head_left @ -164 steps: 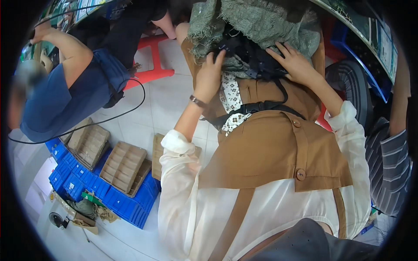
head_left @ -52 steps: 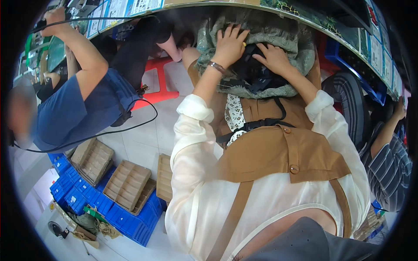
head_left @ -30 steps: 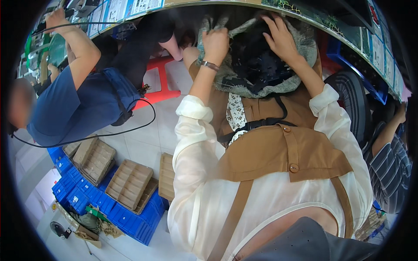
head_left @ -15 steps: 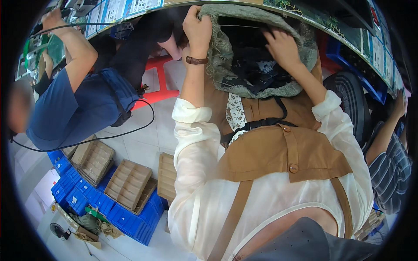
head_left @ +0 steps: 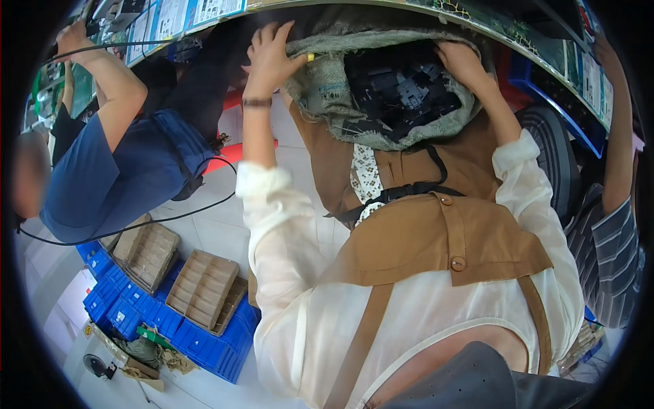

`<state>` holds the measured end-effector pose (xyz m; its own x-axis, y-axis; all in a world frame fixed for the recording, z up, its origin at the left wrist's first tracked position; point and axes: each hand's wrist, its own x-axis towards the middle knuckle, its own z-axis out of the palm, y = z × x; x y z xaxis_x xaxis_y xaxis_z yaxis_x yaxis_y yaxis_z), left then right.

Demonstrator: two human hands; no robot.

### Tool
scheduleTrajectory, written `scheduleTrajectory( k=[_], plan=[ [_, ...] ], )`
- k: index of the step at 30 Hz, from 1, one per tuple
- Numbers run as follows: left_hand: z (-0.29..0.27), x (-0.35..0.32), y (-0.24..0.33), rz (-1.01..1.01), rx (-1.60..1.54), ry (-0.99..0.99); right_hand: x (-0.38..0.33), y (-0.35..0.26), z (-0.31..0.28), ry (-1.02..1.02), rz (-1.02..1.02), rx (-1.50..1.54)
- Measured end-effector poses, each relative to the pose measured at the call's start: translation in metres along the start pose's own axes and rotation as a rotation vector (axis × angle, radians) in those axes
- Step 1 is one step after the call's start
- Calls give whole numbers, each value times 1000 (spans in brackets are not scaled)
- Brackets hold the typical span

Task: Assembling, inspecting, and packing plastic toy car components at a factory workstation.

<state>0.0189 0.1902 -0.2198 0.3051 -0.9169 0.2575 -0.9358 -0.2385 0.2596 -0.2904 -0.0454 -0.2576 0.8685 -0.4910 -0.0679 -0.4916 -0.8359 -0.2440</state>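
Note:
A grey-green woven sack [head_left: 325, 102] lies with its mouth facing me, against the brown clothing on my lap. Inside it are many black plastic parts [head_left: 412, 92], some with greyish faces. My left hand [head_left: 271, 60] is raised at the sack's left edge, open, its fingers spread upward. A small yellow piece [head_left: 310, 57] shows at the tip of its thumb. At the right side of the mouth, my right hand [head_left: 464, 63] is closed on the sack's rim, with its fingertips partly hidden.
The workbench edge [head_left: 381, 4] runs just beyond the sack. On my left a co-worker in a dark blue shirt [head_left: 122, 163] sits near a red stool [head_left: 230, 153]. Blue crates [head_left: 211, 344] and divided brown trays [head_left: 201, 290] stand behind. To my right are a blue bin [head_left: 572, 112] and another person's arm [head_left: 618, 136].
My left hand has let go of the sack's rim and moved left, fingers spreading. My right hand has moved from inside the sack to its right rim. The sack's mouth sits lower and flatter.

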Motion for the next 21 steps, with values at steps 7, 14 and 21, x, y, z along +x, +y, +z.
scheduleTrajectory(
  k=[7, 14, 21],
  plan=[
    [-23, -3, 158, 232, -935, -58, 72, -8, 68, 145, 129, 577],
    [88, 27, 16, 29, -127, 122, 57, 91, 124, 382, -160, 793],
    [111, -20, 124, 97, -17, -56, -11, 10, 25, -547, 356, 91]
  ],
)
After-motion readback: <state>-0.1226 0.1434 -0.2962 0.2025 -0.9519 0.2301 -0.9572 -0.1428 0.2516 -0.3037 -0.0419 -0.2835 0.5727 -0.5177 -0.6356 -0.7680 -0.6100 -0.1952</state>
